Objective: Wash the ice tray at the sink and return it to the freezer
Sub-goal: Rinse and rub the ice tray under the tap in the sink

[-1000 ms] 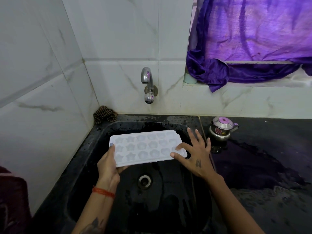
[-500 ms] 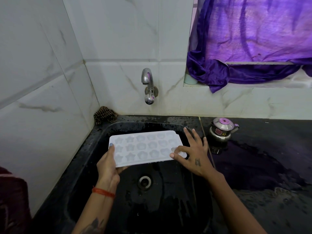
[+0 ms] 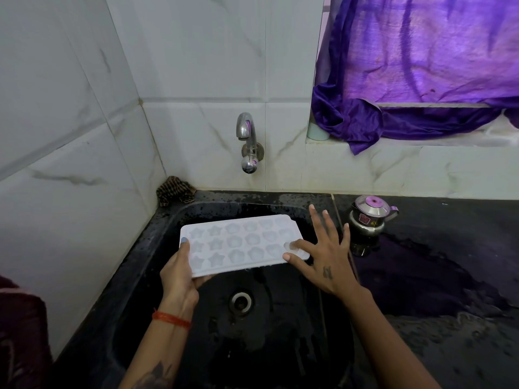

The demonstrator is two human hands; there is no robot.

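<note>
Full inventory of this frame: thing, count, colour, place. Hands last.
ice tray: 1, white, held over the sink
sink: 1, black, wet, centre
drain: 1, metal, sink bottom
tap: 1, chrome, back wall, no water visible
cloth: 1, brown patterned, sink's back left corner
small pot: 1, steel, lidded, counter right of sink
counter: 1, black, wet
curtain: 1, purple, upper right
left hand: grips tray's left end
right hand: fingers spread, index touching tray's right end

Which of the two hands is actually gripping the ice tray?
The left hand grips the ice tray by its corner; the right hand only touches it with spread fingers.
</note>
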